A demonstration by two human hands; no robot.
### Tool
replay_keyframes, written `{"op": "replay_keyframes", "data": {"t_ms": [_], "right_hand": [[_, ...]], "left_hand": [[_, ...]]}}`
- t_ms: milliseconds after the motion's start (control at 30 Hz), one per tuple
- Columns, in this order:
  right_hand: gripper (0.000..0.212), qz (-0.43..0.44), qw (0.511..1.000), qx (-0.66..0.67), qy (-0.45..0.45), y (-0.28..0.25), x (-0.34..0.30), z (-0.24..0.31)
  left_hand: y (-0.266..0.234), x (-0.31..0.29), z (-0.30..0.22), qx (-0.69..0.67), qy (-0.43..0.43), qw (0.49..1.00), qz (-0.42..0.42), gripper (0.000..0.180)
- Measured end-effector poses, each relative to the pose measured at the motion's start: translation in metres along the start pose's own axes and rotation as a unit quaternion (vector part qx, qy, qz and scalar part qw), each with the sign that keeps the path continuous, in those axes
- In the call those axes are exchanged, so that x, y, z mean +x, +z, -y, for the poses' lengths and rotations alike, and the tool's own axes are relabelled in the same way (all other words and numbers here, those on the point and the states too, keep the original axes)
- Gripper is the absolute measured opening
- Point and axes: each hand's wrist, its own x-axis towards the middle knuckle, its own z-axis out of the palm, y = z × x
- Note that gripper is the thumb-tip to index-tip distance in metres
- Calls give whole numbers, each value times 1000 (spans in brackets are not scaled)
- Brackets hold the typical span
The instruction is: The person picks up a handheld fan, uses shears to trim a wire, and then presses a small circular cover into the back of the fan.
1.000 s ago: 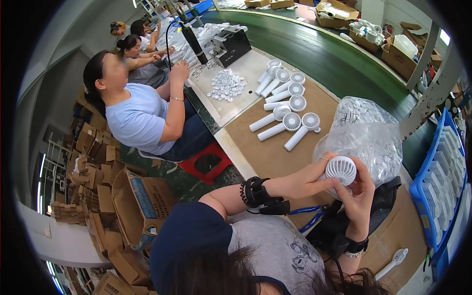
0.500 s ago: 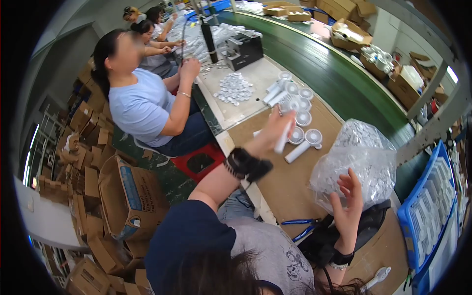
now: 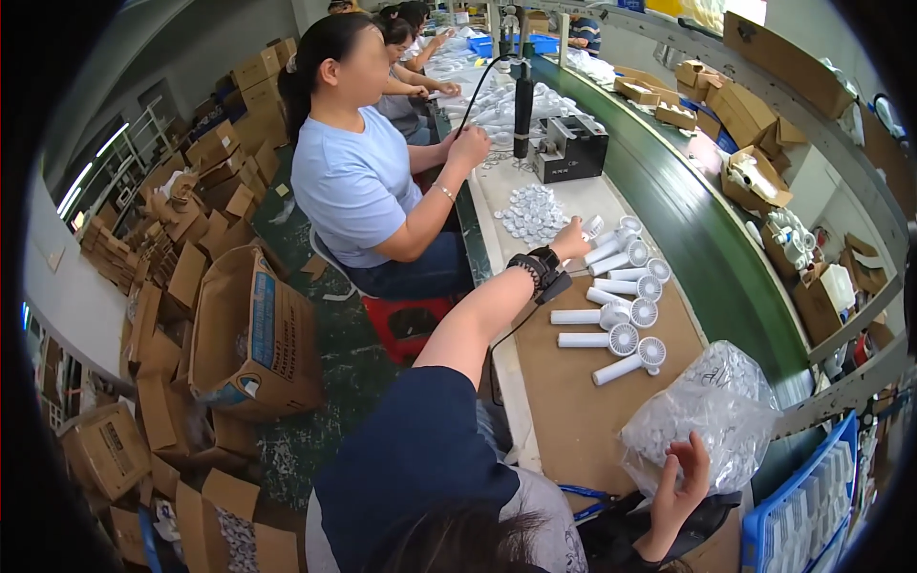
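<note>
My left hand [image 3: 571, 243] stretches far forward over the bench, fingers closed around a white handheld fan [image 3: 592, 227]; its handle is mostly hidden by the hand. Just beside it, several more white fans [image 3: 621, 340] lie in a loose row, handles pointing left. A pile of small white round parts [image 3: 532, 213] lies beyond my left hand. My right hand [image 3: 676, 492] hovers with nothing in it, fingers curved and apart, in front of a clear plastic bag [image 3: 702, 411] full of small pale parts.
Blue-handled pliers [image 3: 585, 493] lie near my body beside a black bag [image 3: 659, 530]. A blue crate [image 3: 802, 497] stands at right. A co-worker [image 3: 349, 181] sits at left by a black box [image 3: 571, 148]. The green conveyor belt [image 3: 659, 201] runs behind; cartons [image 3: 258, 334] crowd the floor.
My left hand has carried the white fan forward to the far end of the row. My right hand stays raised near the plastic bag. The view has turned leftward.
</note>
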Motion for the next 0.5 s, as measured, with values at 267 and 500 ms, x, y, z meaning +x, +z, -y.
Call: {"op": "replay_keyframes", "data": {"t_ms": [267, 500], "right_hand": [[35, -4, 999, -53, -3, -2, 2, 1], [36, 36, 995, -87, -44, -2, 9, 9]], "left_hand": [[32, 40, 25, 94, 86, 990, -52, 51], [18, 10, -18, 119, 220, 962, -113, 28]]}}
